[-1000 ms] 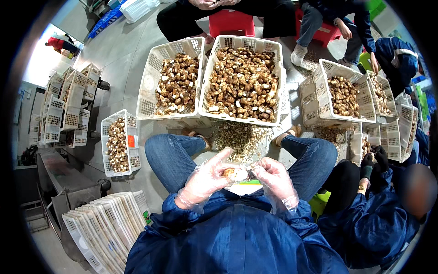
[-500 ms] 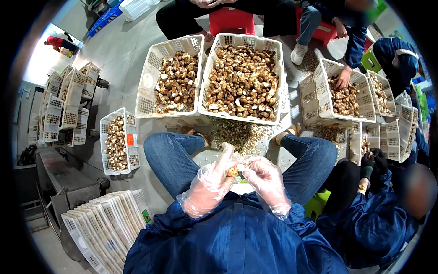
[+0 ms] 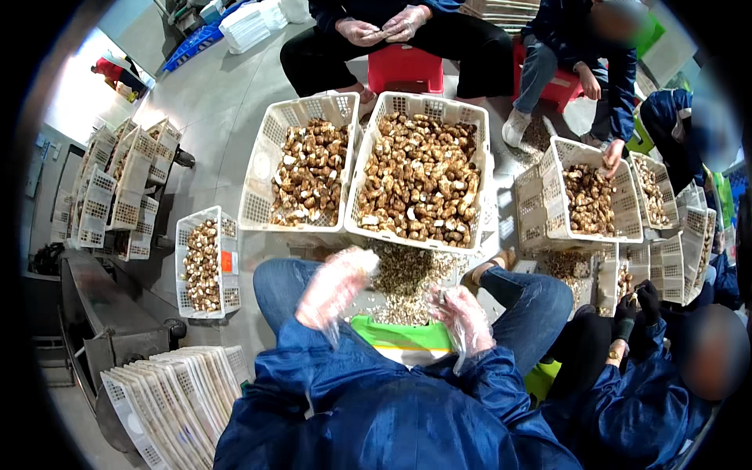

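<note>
My left hand (image 3: 338, 288), in a clear plastic glove, reaches out over my left thigh toward the near side of the left crate. Motion smears its fingers, so I cannot tell whether it holds anything. My gloved right hand (image 3: 464, 317) is closed beside my right knee, with a small dark thing at its fingertips that I cannot make out. Brown-and-white mushrooms (image 3: 419, 176) fill the right crate (image 3: 415, 242) in front of me; more mushrooms (image 3: 309, 168) lie in the left crate (image 3: 258, 211). Between my legs shows a green-edged stool (image 3: 403, 335).
Trimmings (image 3: 407, 282) litter the floor between my feet. A smaller mushroom crate (image 3: 229, 294) stands at left, near stacked empty crates (image 3: 168, 399). Across the crates sits a person with gloved hands (image 3: 384, 27). Other people work at crates (image 3: 595, 233) on the right.
My hands have parted from around a mushroom piece. The left has swung forward and left, and the right has drawn slightly back. The crates now appear lower in view.
</note>
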`<state>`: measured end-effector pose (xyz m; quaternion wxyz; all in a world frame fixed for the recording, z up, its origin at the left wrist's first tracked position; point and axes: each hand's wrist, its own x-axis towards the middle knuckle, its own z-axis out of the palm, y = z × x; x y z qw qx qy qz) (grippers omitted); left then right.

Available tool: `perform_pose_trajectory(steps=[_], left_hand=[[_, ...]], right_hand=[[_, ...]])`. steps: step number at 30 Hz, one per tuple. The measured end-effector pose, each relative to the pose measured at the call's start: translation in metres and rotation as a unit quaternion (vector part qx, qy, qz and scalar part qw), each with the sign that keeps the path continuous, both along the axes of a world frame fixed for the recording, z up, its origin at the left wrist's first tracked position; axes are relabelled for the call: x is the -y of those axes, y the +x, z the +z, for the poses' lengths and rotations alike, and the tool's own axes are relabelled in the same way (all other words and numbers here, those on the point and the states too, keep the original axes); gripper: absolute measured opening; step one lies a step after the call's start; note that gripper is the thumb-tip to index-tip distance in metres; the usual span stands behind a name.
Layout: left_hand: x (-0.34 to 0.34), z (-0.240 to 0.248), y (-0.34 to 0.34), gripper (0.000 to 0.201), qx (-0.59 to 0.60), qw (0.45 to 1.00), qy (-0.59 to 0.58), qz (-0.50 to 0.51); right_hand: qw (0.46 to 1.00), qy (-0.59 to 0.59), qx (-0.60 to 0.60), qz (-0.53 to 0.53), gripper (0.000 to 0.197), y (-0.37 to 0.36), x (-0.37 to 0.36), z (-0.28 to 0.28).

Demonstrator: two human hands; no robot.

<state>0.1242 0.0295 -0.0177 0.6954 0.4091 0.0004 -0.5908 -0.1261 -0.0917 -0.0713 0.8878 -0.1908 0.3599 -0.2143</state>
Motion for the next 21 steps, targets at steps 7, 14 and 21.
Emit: perform_pose_trajectory(steps=[7, 14, 21], left_hand=[[0.091, -0.087, 0.117, 0.026, 0.050, 0.970, 0.081, 0.225], [0.196, -0.132, 0.042, 0.038, 0.610, 0.718, 0.237, -0.239], [0.242, -0.170, 0.039, 0.016, 0.763, 0.540, 0.266, -0.234]], right_hand=[[0.999, 0.007, -0.017, 0.039, 0.010, -0.016, 0.008, -0.049], [0.994, 0.060, -0.083, 0.035, 0.008, -0.002, 0.022, -0.040], [0.994, 0.034, -0.091, 0.043, 0.015, -0.005, 0.014, -0.052]])
